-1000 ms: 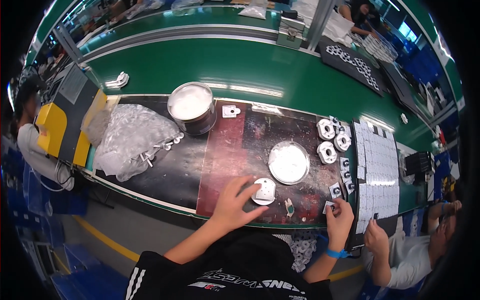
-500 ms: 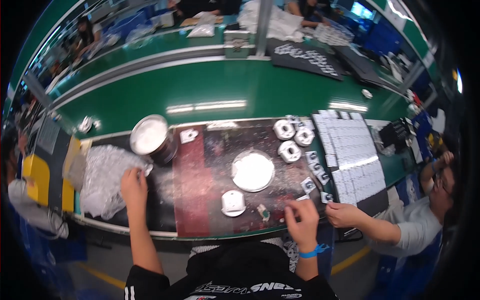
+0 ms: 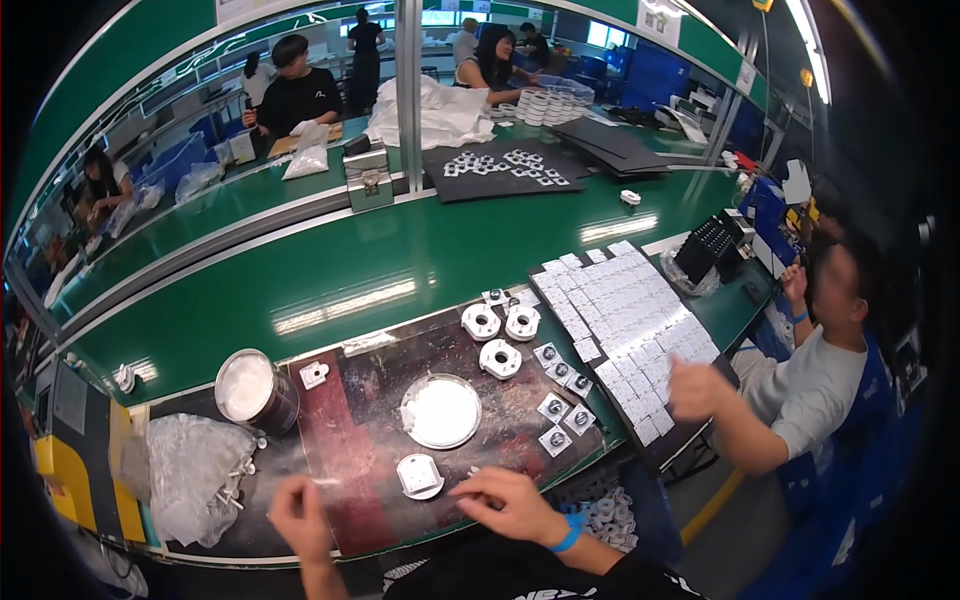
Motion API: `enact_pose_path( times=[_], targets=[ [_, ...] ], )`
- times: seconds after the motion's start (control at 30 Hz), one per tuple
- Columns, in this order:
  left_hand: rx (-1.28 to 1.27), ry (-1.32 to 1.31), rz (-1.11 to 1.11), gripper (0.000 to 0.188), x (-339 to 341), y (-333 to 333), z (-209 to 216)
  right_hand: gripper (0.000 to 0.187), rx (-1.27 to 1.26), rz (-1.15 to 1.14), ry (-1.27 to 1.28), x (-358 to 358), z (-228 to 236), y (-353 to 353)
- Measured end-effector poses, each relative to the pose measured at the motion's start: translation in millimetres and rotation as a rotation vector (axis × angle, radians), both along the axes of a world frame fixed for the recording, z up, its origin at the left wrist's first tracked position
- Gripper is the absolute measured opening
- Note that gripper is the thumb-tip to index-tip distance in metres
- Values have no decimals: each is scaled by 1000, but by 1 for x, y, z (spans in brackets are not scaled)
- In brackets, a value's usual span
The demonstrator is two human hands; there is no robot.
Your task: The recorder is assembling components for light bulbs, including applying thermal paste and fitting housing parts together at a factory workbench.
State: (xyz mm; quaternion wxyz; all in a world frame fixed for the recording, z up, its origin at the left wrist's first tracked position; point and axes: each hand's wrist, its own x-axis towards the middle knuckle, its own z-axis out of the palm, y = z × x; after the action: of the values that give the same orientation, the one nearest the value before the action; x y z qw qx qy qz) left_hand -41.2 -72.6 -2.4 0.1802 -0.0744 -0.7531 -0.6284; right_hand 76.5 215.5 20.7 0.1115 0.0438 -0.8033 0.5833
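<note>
My left hand (image 3: 303, 520) hovers over the front of the dark work mat, between the clear plastic bag (image 3: 195, 480) and a white squarish housing (image 3: 420, 476). Its fingers are curled together and smeared by motion; a pale streak shows by the fingertips, too blurred to name. Small white stick-like parts (image 3: 232, 492) lie at the bag's open side. Just right of the housing, my right hand (image 3: 510, 500) is low over the mat, thumb and fingers apart. A small item at its fingertips is mostly hidden. Beyond the housing sits a round dish (image 3: 441, 411) with a bright white inside.
A tin (image 3: 256, 392) with white contents stands back left. Three round white housings (image 3: 500, 358) and several square pieces with dark circles (image 3: 556, 407) lie right. Beyond is a board of white tiles (image 3: 640, 330), with a co-worker's hand (image 3: 697, 392) over it. A yellow-grey machine (image 3: 75, 450) stands left.
My view has tilted up and turned right. My left hand has left the plastic bag and come nearer me. My right hand has moved left toward the white housing. The co-worker's hand is now over the tiles.
</note>
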Motion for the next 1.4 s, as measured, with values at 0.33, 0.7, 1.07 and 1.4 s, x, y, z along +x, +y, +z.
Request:
enact_pose_path(
  times=[0.33, 0.7, 1.07, 1.4],
  targets=[
    [-187, 498, -159, 20, 60, 84, 2, 30, -1187, 172, -307, -14, -14, -60],
    [-289, 533, -453, 38, 52, 72, 1, 28, -760, 76, -80, -11, -13, -47],
    [-154, -53, -451, 26, 59, 78, 14, 41, 395, 124, 351, -26, 12, -14],
    [-268, 98, -252, 66, 43, 62, -36, 20, 419, -36, 149, -88, 20, 15]
  ],
)
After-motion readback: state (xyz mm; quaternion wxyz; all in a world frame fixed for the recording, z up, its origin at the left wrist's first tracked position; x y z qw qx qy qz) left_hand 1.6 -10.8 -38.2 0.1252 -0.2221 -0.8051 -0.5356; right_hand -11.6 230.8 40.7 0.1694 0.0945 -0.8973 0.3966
